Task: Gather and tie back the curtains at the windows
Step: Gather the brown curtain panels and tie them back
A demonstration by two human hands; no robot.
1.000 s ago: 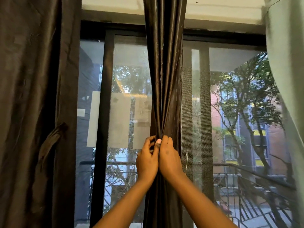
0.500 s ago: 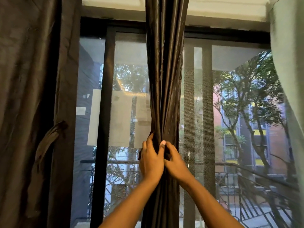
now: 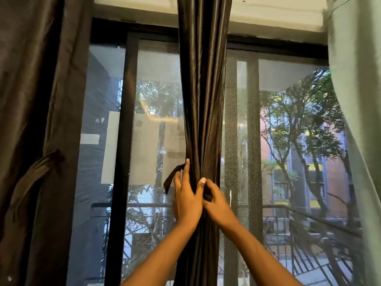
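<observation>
Since a moment ago a dark tie strap has swung out to the left of the gathered dark curtain, which hangs bunched at the middle of the window. Left hand lies against the bundle with fingers spread and nearly straight, thumb hooked over the strap's other end, while right hand pinches that end beside it, its fingertips hidden. Left of the window, another dark curtain is already tied; a pale green one is cut off at right.

Curtains: three — two dark, left and centre; one pale green, right. Tie-back straps: two. Hands: two.
</observation>
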